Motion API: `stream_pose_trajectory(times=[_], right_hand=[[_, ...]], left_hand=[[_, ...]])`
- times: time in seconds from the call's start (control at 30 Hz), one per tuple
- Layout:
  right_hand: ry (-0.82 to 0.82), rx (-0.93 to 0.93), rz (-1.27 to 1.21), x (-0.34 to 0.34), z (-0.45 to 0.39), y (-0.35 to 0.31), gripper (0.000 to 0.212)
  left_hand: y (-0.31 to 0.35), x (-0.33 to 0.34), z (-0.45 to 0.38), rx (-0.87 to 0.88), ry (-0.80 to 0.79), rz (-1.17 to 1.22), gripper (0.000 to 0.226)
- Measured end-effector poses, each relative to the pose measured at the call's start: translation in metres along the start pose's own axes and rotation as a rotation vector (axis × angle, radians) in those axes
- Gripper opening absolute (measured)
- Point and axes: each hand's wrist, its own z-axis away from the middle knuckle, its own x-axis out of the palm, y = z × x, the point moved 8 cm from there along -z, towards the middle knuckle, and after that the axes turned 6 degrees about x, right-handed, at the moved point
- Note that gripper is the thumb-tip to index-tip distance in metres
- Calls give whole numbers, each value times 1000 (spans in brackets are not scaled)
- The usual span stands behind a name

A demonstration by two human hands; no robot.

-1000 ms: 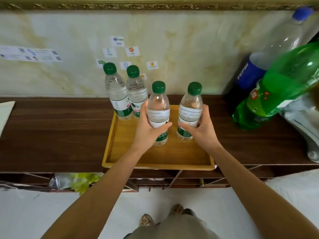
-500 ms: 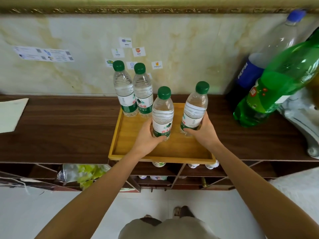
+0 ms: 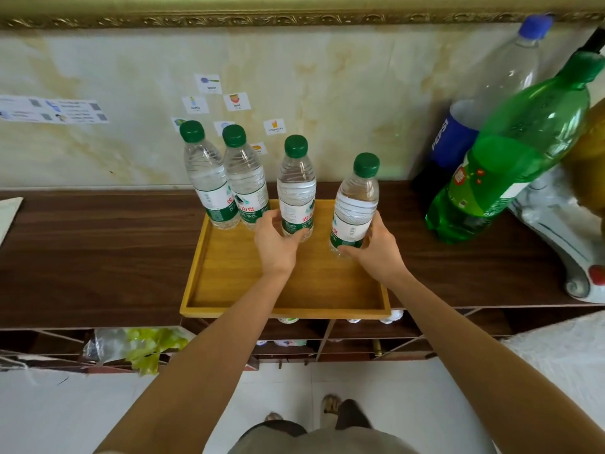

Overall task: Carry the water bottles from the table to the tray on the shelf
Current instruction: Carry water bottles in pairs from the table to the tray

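Both hands [image 3: 273, 245] [image 3: 376, 249] reach forward, gripping upright bottles [image 3: 296, 188] [image 3: 355, 204] on tray [image 3: 284, 311].

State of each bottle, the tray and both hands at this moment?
Two back-left bottles: upright in tray, capped, untouched.
Third bottle: upright, capped, held by left hand.
Fourth bottle: tilted, capped, held by right hand.
Tray: on shelf.

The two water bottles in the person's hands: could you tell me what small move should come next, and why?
Probably release both. The left hand and right hand grip bottles that appear to stand upright on the tray, beside the two at its back.
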Motion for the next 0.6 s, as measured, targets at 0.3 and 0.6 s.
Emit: stream_pose_trajectory(times=[0.3,0.6], right_hand=[[37,14,31,0,-17,-3,79],[47,28,22,1,-20,-7,73]], left_hand=[[-3,-8,-5,-56,189,0,53],[-3,-7,-5,-79,230,-30,46]])
